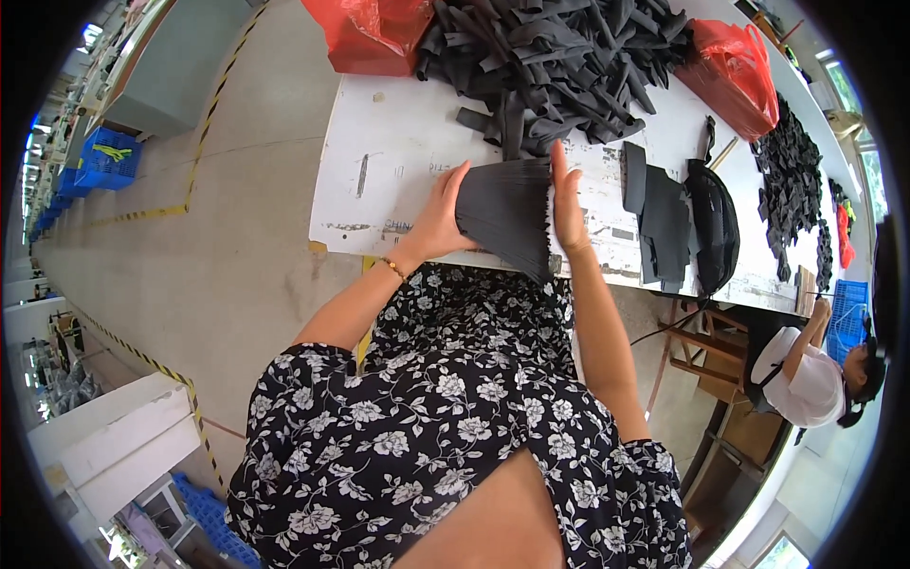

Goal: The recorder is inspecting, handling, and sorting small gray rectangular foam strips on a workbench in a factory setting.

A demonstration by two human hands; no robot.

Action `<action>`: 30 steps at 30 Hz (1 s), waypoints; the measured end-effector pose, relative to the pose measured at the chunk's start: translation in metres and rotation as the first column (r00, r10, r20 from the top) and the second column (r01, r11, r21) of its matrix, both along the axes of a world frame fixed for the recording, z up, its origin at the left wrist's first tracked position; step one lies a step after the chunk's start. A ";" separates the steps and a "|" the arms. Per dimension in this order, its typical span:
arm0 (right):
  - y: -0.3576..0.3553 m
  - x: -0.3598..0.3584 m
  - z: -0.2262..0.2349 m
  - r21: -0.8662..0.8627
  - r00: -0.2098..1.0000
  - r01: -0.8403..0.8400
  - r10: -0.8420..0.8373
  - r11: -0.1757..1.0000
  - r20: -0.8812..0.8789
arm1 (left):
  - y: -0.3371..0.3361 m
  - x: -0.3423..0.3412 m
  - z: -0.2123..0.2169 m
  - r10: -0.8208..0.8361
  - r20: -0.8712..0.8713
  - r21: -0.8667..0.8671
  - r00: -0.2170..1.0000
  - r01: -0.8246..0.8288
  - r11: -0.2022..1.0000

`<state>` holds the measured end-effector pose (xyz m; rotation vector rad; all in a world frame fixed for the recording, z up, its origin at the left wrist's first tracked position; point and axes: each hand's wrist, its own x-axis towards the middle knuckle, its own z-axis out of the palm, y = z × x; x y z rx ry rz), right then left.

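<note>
A thick stack of dark grey fabric pieces [507, 209] stands on edge between my hands at the front of the white table [408, 123], fanning wider toward the right. My left hand [438, 216] wraps round its narrower left end, thumb and fingers apart across the stack. Against the pale, frayed-looking right edge lies the palm of my right hand [568, 201], its fingers stretched out. Just beyond the stack is a large heap of loose dark fabric strips [559, 66].
Red plastic bags [374, 33] flank the heap. Flat dark pieces [664, 228] and a black mesh bag [716, 223] lie to my right. More dark strips [790, 180] are farther right, where another person [806, 375] sits working. A blue crate [107, 156] is far left.
</note>
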<state>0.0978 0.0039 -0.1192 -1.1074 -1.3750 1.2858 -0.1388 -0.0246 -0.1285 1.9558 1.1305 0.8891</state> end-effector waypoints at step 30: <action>-0.015 0.000 0.069 0.158 0.382 -0.567 0.088 0.808 0.920 | -0.004 -0.003 0.002 0.034 -0.025 0.117 0.999 -0.031 0.993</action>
